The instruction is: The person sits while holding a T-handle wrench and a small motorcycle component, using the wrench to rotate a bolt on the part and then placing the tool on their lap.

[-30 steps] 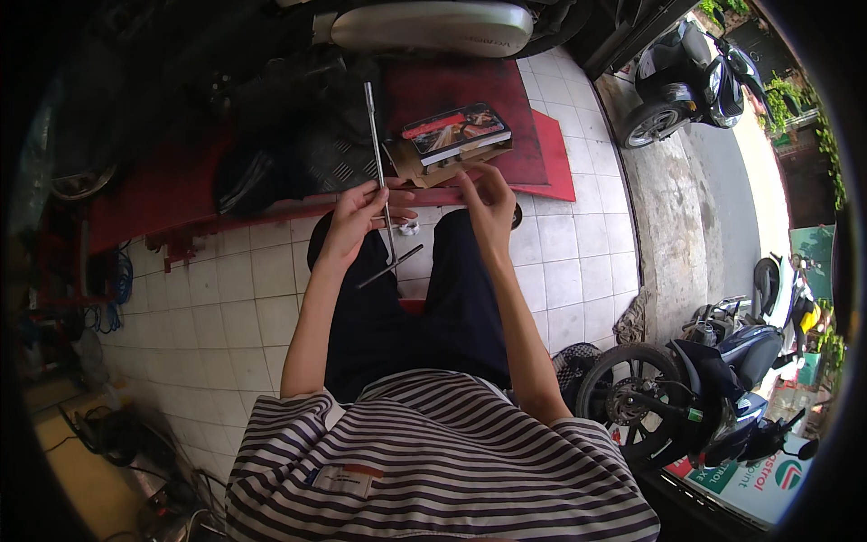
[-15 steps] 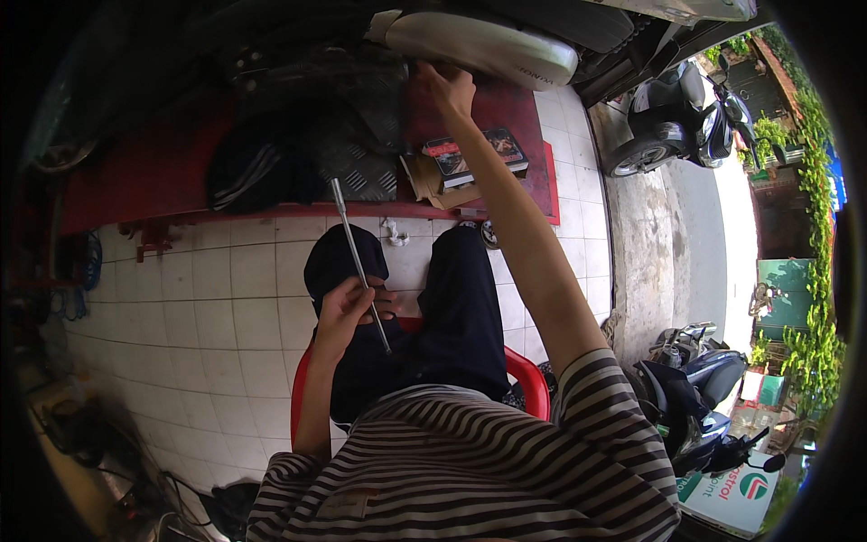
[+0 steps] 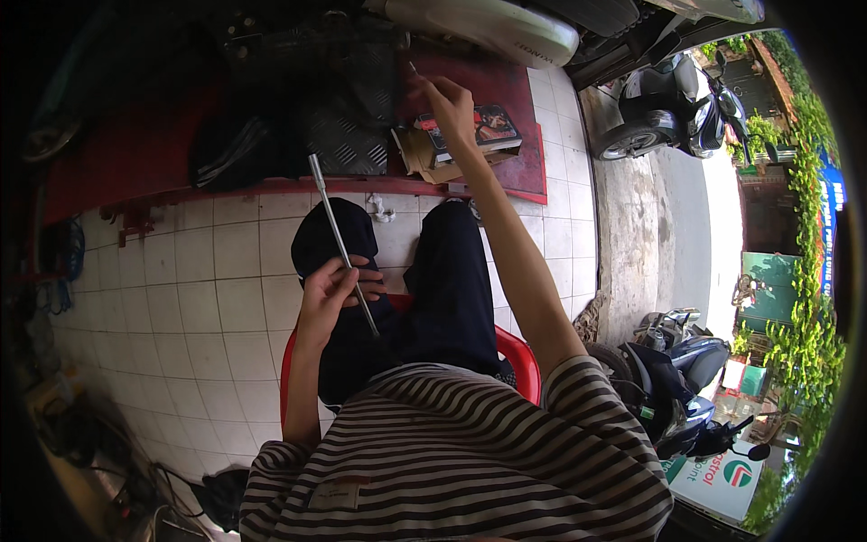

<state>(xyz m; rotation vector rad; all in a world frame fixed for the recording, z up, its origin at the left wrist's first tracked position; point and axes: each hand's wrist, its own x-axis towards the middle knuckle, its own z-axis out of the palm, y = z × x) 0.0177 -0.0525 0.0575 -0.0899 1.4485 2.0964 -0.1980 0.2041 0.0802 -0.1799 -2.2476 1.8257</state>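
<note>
My left hand (image 3: 327, 294) is closed around a long, slim metal socket wrench (image 3: 333, 217) held over my lap. Its thicker socket end points up and away, and its thin end reaches back toward my shirt. Stretched forward over the red bench (image 3: 492, 86), my right hand (image 3: 452, 110) pinches a small, slim metal piece (image 3: 413, 68), too small to name surely. Just beyond it is the motorcycle's silver exhaust cover (image 3: 488, 29), apart from my fingers. A boxed part with a dark printed lid (image 3: 497, 122) lies beside my right wrist, on opened brown cardboard (image 3: 417, 155).
A ridged metal plate (image 3: 348, 149) and a dark cloth (image 3: 237, 154) lie on the bench. Crumpled white scrap (image 3: 381, 209) is on the tiled floor (image 3: 237, 303). I sit on a red plastic chair (image 3: 526, 361). Parked motorbikes (image 3: 646, 113) stand at the right.
My right hand has drawn back from under the exhaust cover, and a small metal piece now shows at its fingertips. The left hand still holds the wrench. The view has shifted slightly.
</note>
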